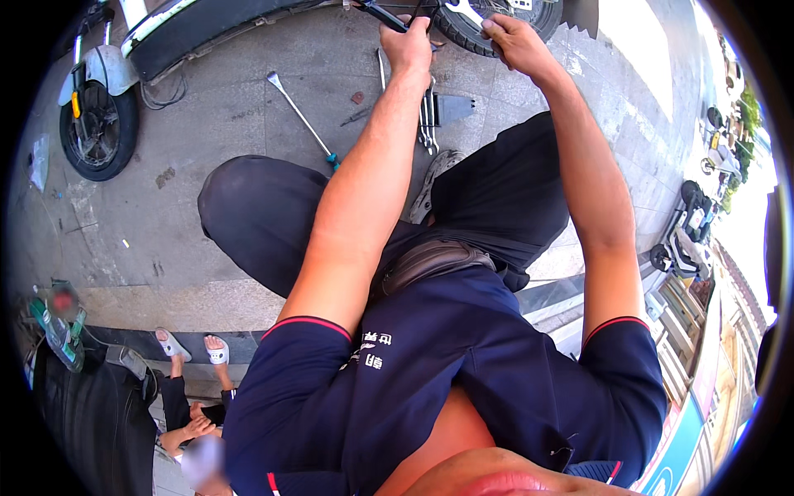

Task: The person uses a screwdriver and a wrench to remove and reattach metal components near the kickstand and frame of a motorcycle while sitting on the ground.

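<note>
At the top edge, my right hand (519,43) is closed on a silver wrench (466,11), its jaw in front of a scooter wheel with a black tyre (538,18). My left hand (408,48) is to the left of that wheel, fingers curled at a black bar (382,15) on the scooter; its fingertips are partly hidden. Below my hands, several silver spanners (428,124) lie on the paving beside a flat grey piece (455,108). A long metal tool with a teal handle (303,118) lies left of my left forearm.
The scooter's dark body (194,40) runs along the top left, and another wheel (99,132) stands at far left. A person in white sandals (217,349) sits at lower left, near a green power tool (62,331). Parked scooters (686,231) line the right side.
</note>
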Motion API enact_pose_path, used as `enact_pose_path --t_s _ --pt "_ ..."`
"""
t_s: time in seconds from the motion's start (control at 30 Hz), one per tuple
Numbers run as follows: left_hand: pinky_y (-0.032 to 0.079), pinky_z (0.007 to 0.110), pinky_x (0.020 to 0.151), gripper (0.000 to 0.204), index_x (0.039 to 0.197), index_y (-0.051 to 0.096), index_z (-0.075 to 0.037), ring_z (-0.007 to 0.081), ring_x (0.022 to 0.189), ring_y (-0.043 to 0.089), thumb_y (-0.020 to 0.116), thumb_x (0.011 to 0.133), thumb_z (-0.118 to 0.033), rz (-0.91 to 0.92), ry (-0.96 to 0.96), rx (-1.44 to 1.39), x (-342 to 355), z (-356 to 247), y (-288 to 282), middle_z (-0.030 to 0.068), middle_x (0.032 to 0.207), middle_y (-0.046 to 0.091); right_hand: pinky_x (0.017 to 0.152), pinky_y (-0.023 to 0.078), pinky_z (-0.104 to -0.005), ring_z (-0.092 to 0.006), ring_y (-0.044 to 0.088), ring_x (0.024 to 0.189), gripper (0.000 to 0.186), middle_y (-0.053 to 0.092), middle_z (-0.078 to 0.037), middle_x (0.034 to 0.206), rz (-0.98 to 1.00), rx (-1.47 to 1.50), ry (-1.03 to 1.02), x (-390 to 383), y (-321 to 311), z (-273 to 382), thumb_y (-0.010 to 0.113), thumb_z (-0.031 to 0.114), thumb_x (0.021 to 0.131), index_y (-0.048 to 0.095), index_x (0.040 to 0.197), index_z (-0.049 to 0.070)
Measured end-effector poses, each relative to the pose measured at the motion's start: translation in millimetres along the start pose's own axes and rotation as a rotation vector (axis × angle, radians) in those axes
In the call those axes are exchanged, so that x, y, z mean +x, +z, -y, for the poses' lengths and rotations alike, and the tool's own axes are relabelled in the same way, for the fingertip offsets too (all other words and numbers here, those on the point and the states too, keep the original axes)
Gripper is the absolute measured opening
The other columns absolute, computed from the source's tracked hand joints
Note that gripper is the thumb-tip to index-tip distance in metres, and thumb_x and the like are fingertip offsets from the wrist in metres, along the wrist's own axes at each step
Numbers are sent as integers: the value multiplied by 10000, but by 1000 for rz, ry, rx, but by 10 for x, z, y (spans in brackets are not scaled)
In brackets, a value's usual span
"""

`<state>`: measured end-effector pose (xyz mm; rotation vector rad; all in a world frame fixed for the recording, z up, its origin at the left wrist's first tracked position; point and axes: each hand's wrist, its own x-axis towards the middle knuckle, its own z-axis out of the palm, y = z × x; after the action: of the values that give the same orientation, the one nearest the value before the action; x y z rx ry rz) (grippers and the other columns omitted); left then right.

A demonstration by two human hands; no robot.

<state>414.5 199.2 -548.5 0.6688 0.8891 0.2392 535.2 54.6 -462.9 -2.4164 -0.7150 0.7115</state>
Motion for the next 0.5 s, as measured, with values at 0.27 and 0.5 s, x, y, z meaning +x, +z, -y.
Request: enact_pose_path --t_s 0.27,0.5 --pt "413 265 559 391 1306 561 -68 129 655 544 567 952 -232 542 -461 154 88 -1182 -1197 4 793 595 766 508 -412 -272 670 813 374 712 -176 854 291 49 -152 697 577 368 619 351 931 719 993 -3" --pt "498 282 639 397 1324 575 -87 125 683 591 591 952 -224 471 -466 472 21 -1381 -1079 -4 773 600 807 511 -473 -392 677 894 400 706 -229 924 181 -56 -278 829 632 515 594 384 936 723 973 7"
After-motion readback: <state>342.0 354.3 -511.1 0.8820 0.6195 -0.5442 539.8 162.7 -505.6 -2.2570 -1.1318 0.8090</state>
